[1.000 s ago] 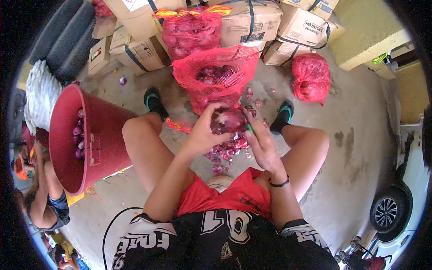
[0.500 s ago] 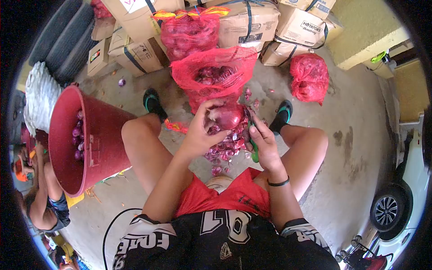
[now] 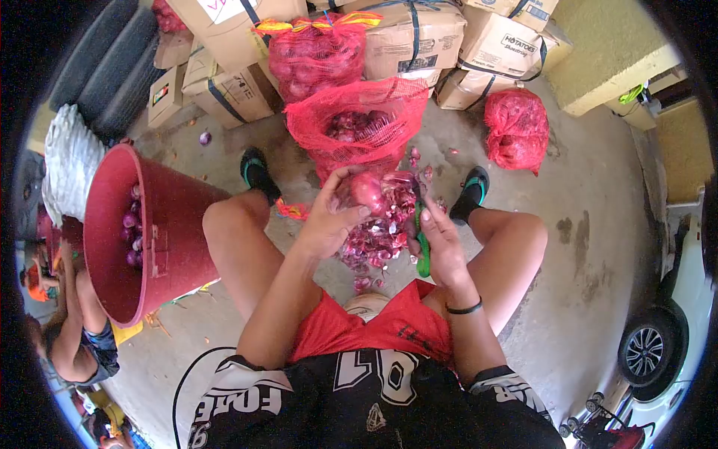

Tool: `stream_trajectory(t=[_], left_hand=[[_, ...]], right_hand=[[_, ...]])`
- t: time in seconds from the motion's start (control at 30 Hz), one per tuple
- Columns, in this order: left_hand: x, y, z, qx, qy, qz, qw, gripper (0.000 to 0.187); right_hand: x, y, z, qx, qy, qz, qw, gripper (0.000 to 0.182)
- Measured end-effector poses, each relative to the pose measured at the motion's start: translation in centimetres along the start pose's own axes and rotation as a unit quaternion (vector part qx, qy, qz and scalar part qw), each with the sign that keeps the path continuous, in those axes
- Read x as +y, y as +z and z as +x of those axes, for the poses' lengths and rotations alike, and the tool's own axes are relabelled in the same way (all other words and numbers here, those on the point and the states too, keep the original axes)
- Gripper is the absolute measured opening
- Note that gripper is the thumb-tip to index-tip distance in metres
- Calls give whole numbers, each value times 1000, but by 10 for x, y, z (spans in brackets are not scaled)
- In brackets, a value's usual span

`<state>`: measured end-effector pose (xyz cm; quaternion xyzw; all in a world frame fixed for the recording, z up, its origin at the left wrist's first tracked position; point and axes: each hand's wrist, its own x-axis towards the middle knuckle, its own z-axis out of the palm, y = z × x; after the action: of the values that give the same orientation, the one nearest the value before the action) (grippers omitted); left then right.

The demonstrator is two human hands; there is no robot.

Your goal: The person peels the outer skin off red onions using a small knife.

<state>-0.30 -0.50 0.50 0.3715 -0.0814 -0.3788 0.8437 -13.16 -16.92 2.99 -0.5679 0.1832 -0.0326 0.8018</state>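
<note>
Red onion sat gripped in the left hand, seemingly cupped from one side to leave its face exposed, above loose skins off the mesh bag's near edge; the right hand's grip was closed around a green-handled tool.

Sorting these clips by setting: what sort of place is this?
Probably a garage or storage area. A car stands at the picture's right edge, strapped cartons are stacked on the bare floor, and what look like tyres are piled at the upper left.
</note>
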Motion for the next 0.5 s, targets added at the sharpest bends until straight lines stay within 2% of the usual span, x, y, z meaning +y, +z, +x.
stream_trajectory(t=[0.07, 0.17, 0.27, 0.37, 0.5], left_hand=[[1, 4, 0, 26, 27, -6, 999, 64], [6, 2, 4, 49, 65, 6, 997, 63], [4, 0, 5, 44, 139, 176, 974, 64], [2, 2, 1, 24, 145, 235, 961, 67], [-1, 5, -1, -5, 141, 245, 959, 69]], right_hand=[[7, 4, 2, 29, -60, -144, 987, 52], [21, -3, 1, -8, -27, -180, 983, 52], [27, 6, -2, -65, -52, -184, 979, 54], [23, 17, -1, -23, -8, -147, 989, 54], [18, 20, 8, -17, -24, -151, 988, 54]])
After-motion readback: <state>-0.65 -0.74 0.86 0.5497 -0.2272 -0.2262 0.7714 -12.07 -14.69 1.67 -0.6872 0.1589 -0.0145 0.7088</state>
